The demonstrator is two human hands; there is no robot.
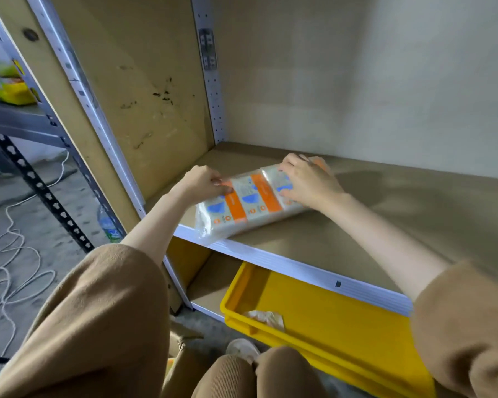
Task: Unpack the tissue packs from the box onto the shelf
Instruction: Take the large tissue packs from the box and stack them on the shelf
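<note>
I have the tissue pack [247, 205] in both hands, and it is already down on the shelf [385, 225], near the left wall. My left hand [202, 182] pinches the wrapper on the pack's left side, fingers [214, 181] curled tight on the plastic. My right hand [308, 182] lies over the far right end, fingers bent round that end and thumb pressing on top.

What matters now is how the pack lies. Its long axis runs on a slant, from the near left corner up to the far right, not square with the shelf's front edge. The near left end pokes out past that edge and hangs over the yellow tray [314, 305] on the level below.

So I judge the next move is a push away from me and a small turn. My right hand is deeper in and can steer, while my left is closer to the overhanging end. The slick wrapper could slip in my pinch.
</note>
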